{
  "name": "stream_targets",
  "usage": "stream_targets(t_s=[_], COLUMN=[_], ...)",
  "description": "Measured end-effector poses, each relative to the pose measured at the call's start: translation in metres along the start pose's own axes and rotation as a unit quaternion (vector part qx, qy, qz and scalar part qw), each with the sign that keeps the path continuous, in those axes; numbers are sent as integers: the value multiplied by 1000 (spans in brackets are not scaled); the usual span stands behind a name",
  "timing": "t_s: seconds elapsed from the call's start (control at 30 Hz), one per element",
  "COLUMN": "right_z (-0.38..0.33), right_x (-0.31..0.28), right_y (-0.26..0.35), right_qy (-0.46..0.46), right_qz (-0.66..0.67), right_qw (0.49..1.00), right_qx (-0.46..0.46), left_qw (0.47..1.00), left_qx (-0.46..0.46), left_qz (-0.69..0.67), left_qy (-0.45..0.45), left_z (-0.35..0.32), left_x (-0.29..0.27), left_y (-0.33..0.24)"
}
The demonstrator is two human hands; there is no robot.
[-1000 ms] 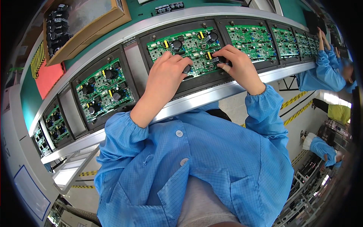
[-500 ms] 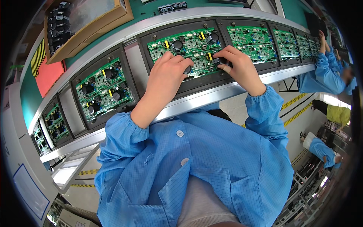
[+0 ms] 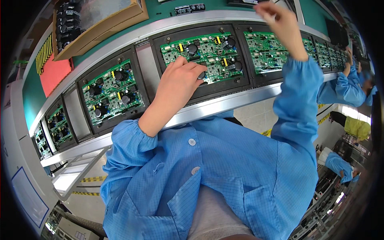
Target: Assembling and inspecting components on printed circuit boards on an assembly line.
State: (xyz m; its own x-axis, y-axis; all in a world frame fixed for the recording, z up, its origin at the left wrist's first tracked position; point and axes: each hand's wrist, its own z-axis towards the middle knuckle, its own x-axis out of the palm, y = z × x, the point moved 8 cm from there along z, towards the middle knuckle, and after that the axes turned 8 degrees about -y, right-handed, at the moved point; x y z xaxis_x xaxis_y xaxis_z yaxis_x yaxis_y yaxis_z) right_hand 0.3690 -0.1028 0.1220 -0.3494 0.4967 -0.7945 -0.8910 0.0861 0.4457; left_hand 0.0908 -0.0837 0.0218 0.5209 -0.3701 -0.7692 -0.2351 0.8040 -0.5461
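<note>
Since the earlier frame, the right hand (image 3: pixel 276 18) has lifted off the green circuit board (image 3: pixel 204 54) and swung up and to the right, toward the far edge of the green surface (image 3: pixel 168 8); it is blurred, its fingers look bunched narrow, and I cannot tell whether they pinch anything. Closest in, the blue smock sleeves fill the lower view. The left hand (image 3: pixel 178 82) has stayed on the near edge of that board, fingers (image 3: pixel 198 74) curled and pressing beside a black cylindrical capacitor (image 3: pixel 192 49), holding nothing loose. The board sits in a black carrier tray (image 3: pixel 240 86) on the metal conveyor rail (image 3: pixel 224 102), between a like board on the left (image 3: pixel 112 92) and another on the right (image 3: pixel 274 52).

With only one hand steadying it, the board could tip or shift in its tray if the left fingers press unevenly. The raised right sleeve hangs over the right-hand board and might brush its tall parts. Farther off, a cardboard box (image 3: pixel 100 20) of black parts stands at the back, and a co-worker's blue sleeve (image 3: pixel 340 90) reaches onto the line well apart.
</note>
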Motion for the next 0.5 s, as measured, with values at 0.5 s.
stream_targets(t_s=[0.5], right_z=[142], right_x=[83], right_y=[-119], right_qy=[21], right_qz=[-289], right_qw=[957], right_qx=[-24], left_qw=[999], left_qx=[-22], left_qz=[-6], left_qy=[-26], left_z=[-7], left_x=[0], left_y=[1])
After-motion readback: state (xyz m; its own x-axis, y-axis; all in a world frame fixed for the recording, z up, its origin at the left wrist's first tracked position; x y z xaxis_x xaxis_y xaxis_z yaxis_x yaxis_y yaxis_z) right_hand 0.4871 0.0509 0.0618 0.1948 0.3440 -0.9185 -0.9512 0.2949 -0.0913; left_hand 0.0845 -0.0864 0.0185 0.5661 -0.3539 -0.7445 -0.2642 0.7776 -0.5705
